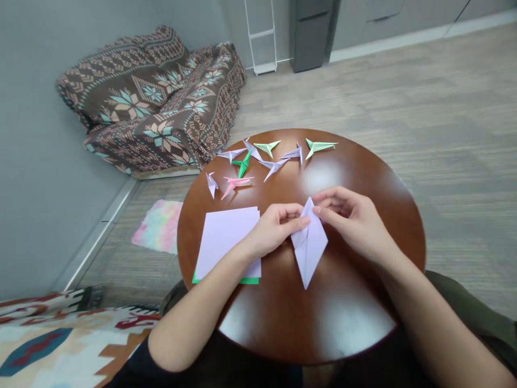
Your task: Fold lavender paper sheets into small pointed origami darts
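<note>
A lilac paper folded into a long diamond (312, 245) is held over the round brown table (283, 318), one point toward me. My left hand (277, 229) pinches its upper left side between thumb and fingers. At its upper right edge, the thumb and fingers of my right hand (351, 218) are closed on the same paper. To the left lies a stack of lilac square sheets (224, 237), with a green sheet (249, 281) showing beneath.
Several folded paper figures lie along the table's far side, among them a pink one (234, 184), a dark green one (243, 163) and a light green one (319, 146). Beyond are a covered sofa (161, 108) and a pastel rug (159, 226).
</note>
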Tool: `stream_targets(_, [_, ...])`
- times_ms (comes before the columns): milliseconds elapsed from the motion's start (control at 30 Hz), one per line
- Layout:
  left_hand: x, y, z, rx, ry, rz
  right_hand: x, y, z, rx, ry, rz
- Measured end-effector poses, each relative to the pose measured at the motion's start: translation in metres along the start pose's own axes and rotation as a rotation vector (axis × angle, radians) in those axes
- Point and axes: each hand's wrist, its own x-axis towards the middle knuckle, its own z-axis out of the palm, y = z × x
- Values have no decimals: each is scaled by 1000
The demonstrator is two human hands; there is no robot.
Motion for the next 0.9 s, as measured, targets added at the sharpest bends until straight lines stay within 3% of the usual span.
stream_targets(133, [-2, 3, 0, 28, -81, -14, 0, 1, -1, -12, -33, 23])
stream_targets(567, [1, -7, -2, 217, -130, -56, -4, 0, 4, -207, 42, -19])
stream_targets(767, [0, -7, 1, 187, -82, -45, -2, 0, 2, -121, -56, 24])
stream_targets(900, [3, -8, 4, 117, 153, 58, 0, 0, 1, -95, -49, -6])
